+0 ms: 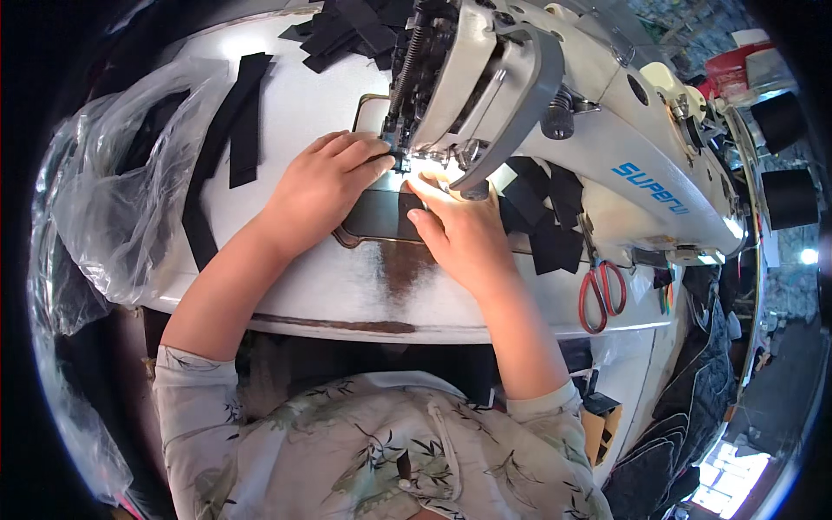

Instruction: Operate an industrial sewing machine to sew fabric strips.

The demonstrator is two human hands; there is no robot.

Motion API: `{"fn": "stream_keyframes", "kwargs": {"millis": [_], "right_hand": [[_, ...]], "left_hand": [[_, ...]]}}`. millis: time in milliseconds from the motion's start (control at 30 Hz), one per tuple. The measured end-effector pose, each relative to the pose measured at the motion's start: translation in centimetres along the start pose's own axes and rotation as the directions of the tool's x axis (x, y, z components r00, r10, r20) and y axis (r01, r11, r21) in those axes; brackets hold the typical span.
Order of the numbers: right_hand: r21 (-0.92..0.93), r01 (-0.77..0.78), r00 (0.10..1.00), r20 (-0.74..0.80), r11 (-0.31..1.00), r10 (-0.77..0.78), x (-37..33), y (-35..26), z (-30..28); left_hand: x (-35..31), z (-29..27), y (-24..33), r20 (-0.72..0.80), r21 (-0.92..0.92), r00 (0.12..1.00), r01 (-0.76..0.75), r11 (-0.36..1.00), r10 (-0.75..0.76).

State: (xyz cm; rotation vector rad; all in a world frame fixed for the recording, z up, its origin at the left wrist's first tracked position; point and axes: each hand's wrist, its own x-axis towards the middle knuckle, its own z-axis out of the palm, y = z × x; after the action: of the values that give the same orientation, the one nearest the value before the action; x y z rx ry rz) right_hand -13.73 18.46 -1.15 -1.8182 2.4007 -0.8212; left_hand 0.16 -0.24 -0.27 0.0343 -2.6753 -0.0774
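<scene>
Both of my hands are at the needle area of a white sewing machine (598, 139), lit by its lamp. My left hand (334, 173) lies to the left of the presser foot, fingers bent and close together; what is under its fingertips is hidden. My right hand (464, 230) reaches in from the right, partly behind the grey curved guard (524, 113). Between its thumb and forefinger shows the edge of a small black fabric piece (408, 203). Beneath the hands is the machine's metal bed plate (377, 217).
Black fabric pieces (555, 225) lie right of the needle, beside red-handled scissors (601, 295). More black pieces (355, 30) are heaped at the back. On the left are long black strips (247, 130) and a clear plastic bag (130, 199). The white table's (303, 299) front edge is worn.
</scene>
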Motion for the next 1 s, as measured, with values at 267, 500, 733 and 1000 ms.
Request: {"fn": "stream_keyframes", "kwargs": {"millis": [267,500,733,1000], "right_hand": [[-0.049,0.007,1.000,0.000,0.999,-0.007,-0.1,-0.2,-0.2],[-0.090,0.024,0.996,-0.082,0.996,-0.032,0.0,0.0,-0.1],[-0.090,0.025,0.996,-0.082,0.996,-0.032,0.0,-0.1,-0.5],[-0.124,0.021,0.998,-0.058,0.992,-0.029,-0.1,-0.4,-0.1]], "left_hand": [[0.0,0.1,-1.5,0.009,-0.276,1.000,0.014,0.961,-0.012],[-0.1,-0.7,1.1,-0.046,-0.193,0.996,-0.090,0.977,0.082],[-0.1,-0.8,0.9,0.027,-0.216,0.998,-0.047,0.975,0.054],[0.1,-0.5,0.2,0.014,-0.221,0.999,-0.028,0.975,0.032]]}}
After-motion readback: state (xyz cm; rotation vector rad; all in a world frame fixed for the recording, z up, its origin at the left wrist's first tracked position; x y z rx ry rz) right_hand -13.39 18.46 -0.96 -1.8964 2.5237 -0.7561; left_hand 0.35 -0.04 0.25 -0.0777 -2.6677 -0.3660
